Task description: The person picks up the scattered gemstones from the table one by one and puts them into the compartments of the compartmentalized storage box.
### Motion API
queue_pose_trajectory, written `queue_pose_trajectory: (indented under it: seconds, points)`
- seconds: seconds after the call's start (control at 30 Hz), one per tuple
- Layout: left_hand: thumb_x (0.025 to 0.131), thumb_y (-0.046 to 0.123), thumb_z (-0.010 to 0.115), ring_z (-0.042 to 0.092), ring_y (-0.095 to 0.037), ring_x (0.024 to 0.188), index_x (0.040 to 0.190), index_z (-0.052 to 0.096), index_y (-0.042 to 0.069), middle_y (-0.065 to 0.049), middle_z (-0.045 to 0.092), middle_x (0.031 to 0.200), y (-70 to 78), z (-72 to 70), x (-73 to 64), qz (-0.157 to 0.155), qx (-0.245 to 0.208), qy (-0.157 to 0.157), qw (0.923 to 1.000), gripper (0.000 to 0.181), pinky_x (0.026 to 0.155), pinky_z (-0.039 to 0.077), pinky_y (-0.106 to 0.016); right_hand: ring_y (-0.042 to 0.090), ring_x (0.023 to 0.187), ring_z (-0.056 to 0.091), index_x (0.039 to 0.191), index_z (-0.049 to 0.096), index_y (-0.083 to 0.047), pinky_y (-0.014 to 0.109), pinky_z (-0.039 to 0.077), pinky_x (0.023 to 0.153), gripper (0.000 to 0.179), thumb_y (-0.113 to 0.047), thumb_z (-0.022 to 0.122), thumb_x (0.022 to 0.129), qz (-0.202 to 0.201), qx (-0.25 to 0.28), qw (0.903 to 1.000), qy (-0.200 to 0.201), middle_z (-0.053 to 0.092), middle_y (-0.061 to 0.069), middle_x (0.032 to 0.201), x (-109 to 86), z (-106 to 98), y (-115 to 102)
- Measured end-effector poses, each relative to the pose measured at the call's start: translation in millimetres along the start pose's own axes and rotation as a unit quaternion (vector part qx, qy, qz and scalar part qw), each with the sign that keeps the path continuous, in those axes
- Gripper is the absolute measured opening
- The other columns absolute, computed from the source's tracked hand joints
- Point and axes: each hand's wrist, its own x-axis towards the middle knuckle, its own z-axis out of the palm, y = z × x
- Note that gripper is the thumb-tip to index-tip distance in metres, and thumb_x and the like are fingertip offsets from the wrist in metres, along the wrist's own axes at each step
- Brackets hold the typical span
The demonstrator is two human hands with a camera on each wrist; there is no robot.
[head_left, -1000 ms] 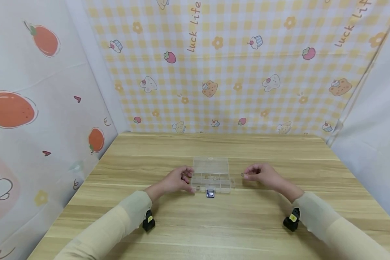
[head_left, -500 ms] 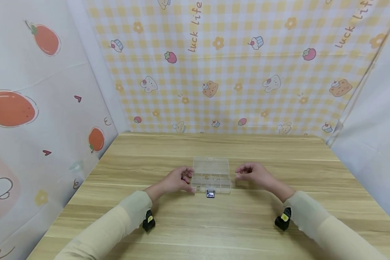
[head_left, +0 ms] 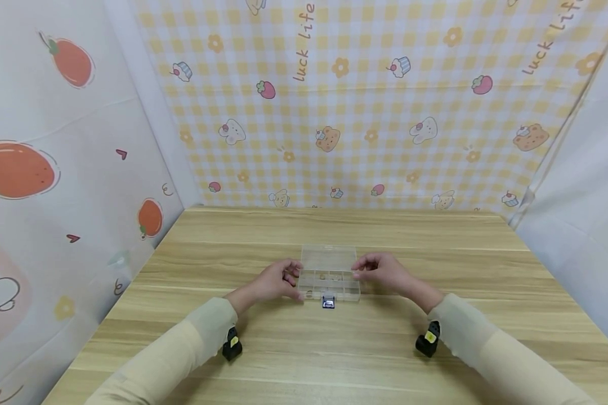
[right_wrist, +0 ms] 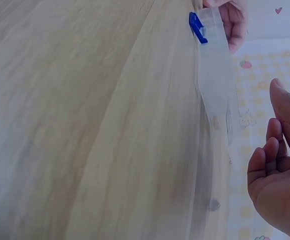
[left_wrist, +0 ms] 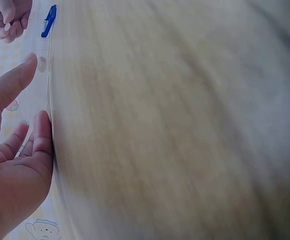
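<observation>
A clear plastic compartment box point(head_left: 352, 292) lies on the table with its lid point(head_left: 328, 257) folded back. At its front hangs a blue latch point(head_left: 328, 302). My left hand point(head_left: 278, 279) grips the box's left end, thumb at the front corner and fingers farther back. Over the right-hand compartments is my right hand point(head_left: 385, 271), thumb and fingertips together. Between them is a small pale roundish piece point(left_wrist: 7, 26), too small to tell its kind. A few tiny pieces point(head_left: 322, 277) lie in the back compartments, and another small piece point(head_left: 309, 293) is at the front left.
The box stands on a wood-grain table point(head_left: 304, 349). A yellow checked cloth point(head_left: 304, 112) hangs behind the table, with a printed cloth point(head_left: 81, 185) on the left and a pale one point(head_left: 582, 185) on the right. Each wrist bears a black camera.
My right hand has moved left, from beside the box to above its right compartments, its fingertips still together. My left hand and the box have stayed put.
</observation>
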Motion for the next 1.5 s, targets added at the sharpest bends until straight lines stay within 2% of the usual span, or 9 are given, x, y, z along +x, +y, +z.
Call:
queue_pose_trajectory:
  seconds: [0.6,1.0,1.23,1.5]
  points:
    - [0.068,0.004,0.088,0.052,-0.022,0.092,0.129,0.052,0.002,-0.009,0.054,0.111,2.1,0.1,-1.1,-0.006,-0.009,0.001,0.9999,0.071,0.08,0.047,-0.033,0.018,0.072,0.048,0.095,0.072,-0.002,0.025,0.04,0.061,0.016,-0.013,0.077,0.084,-0.019,-0.002,0.9994,-0.028,0.062,0.003,0.083,9.5,17.1,-14.4]
    - [0.069,0.005,0.088,0.052,-0.021,0.092,0.128,0.053,0.002,-0.008,0.054,0.112,1.7,-0.1,-0.9,-0.005,-0.007,0.0,1.0,0.069,0.079,0.047,-0.033,0.016,0.068,0.044,0.092,0.073,-0.003,0.023,0.037,0.058,0.012,-0.01,0.077,0.083,-0.071,-0.031,0.9957,-0.053,0.06,0.002,0.081,14.2,26.6,-15.8]
    - [0.068,0.005,0.088,0.052,-0.021,0.092,0.128,0.053,0.002,-0.008,0.054,0.112,1.8,-0.1,-1.0,-0.006,-0.008,0.001,0.9999,0.069,0.079,0.047,-0.032,0.017,0.069,0.045,0.088,0.074,-0.009,0.024,0.037,0.059,0.008,-0.008,0.078,0.082,-0.056,-0.05,0.9956,-0.056,0.058,0.0,0.078,16.0,30.0,-17.3]
    - [0.067,0.004,0.088,0.052,-0.021,0.092,0.126,0.054,0.003,-0.008,0.054,0.111,0.7,0.3,-0.1,-0.008,-0.009,0.004,0.9999,0.068,0.079,0.047,-0.032,0.017,0.071,0.045,0.087,0.074,-0.009,0.024,0.037,0.06,0.007,-0.009,0.079,0.081,-0.068,-0.062,0.9938,-0.063,0.057,-0.001,0.079,17.5,30.4,-16.7]
